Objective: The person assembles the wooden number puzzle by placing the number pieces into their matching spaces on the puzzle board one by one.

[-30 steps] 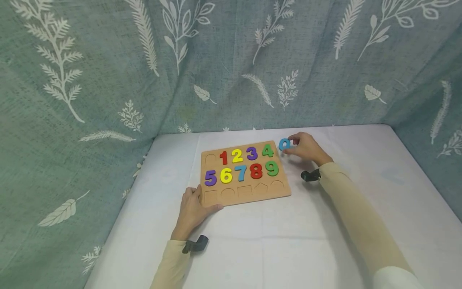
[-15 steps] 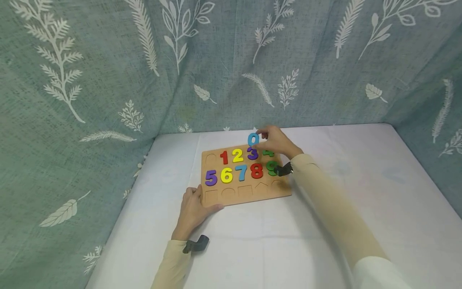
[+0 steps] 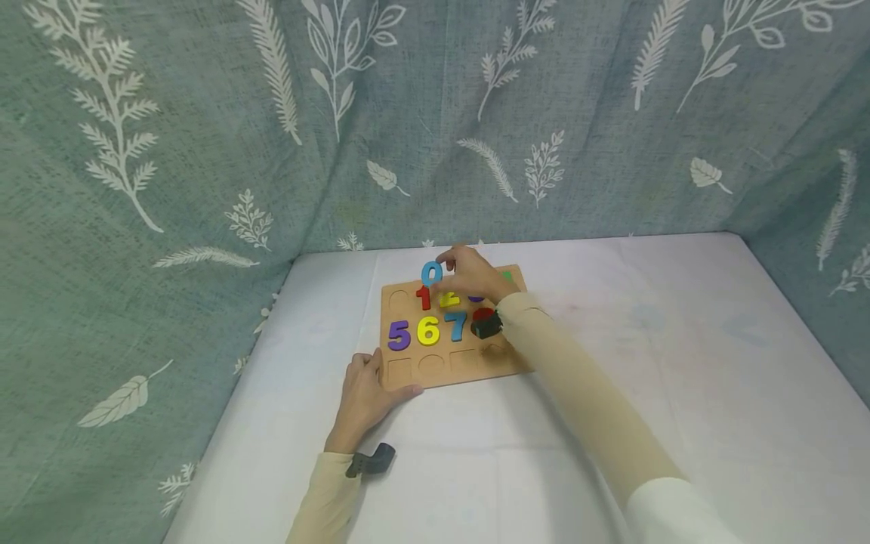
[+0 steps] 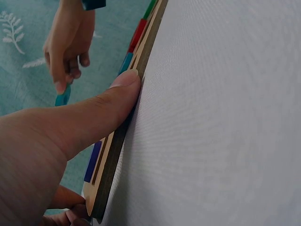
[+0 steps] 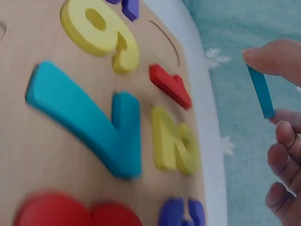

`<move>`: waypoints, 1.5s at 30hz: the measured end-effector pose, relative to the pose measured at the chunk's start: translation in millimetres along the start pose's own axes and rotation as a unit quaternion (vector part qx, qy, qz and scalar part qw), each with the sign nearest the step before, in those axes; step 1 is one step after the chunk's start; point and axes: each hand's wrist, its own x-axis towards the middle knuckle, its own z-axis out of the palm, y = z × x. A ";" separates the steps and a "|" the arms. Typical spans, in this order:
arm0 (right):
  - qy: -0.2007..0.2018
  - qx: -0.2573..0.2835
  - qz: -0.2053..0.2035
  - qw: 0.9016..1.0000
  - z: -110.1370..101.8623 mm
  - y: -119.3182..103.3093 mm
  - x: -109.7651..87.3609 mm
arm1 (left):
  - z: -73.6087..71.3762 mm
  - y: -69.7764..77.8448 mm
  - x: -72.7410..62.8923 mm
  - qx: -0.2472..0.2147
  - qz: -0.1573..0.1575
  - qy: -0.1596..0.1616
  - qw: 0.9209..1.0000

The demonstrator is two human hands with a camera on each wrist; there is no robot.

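Note:
A wooden number puzzle board [image 3: 442, 378] lies on the white-covered table. My left hand [image 3: 363, 400] holds its near left corner, thumb along the front edge and fingers at the left side. Thumb and fingers of my right hand [image 3: 473, 274] pinch a blue number zero [image 3: 425, 274] above the board's back row, close over the red one [image 3: 424, 300]. The right wrist view shows the zero edge-on between thumb and finger. An empty recess [image 3: 398, 300] is at the board's back left corner. My right hand and forearm partly cover the two, three, four, eight and nine.
Purple five [image 3: 399, 335], yellow six [image 3: 428, 331] and blue seven [image 3: 456, 326] sit in the middle row. Outlined shapes line the board's front row. A green leaf-patterned cloth [image 3: 435, 151] hangs behind the table [image 3: 646, 363].
My right hand has carried the blue zero leftward from beyond the board's right back corner, past the four and three, to above the one. My left hand stays on the corner.

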 end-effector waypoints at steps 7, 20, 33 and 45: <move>-0.015 -0.012 -0.001 1.000 26.2 -9.6 10.7 | -0.4 -3.5 1.0 -0.003 0.011 0.003 1.000; -0.029 -0.086 -0.029 0.995 63.6 -21.1 23.5 | -1.4 -5.2 0.3 -0.007 0.030 0.009 1.000; -0.073 -0.148 -0.025 0.986 77.5 -24.6 30.2 | -3.8 -3.4 -1.9 -0.008 0.035 0.013 0.999; -0.065 -0.146 0.023 0.987 84.6 -35.3 32.0 | -3.6 -5.9 -1.4 -0.014 0.048 0.019 0.999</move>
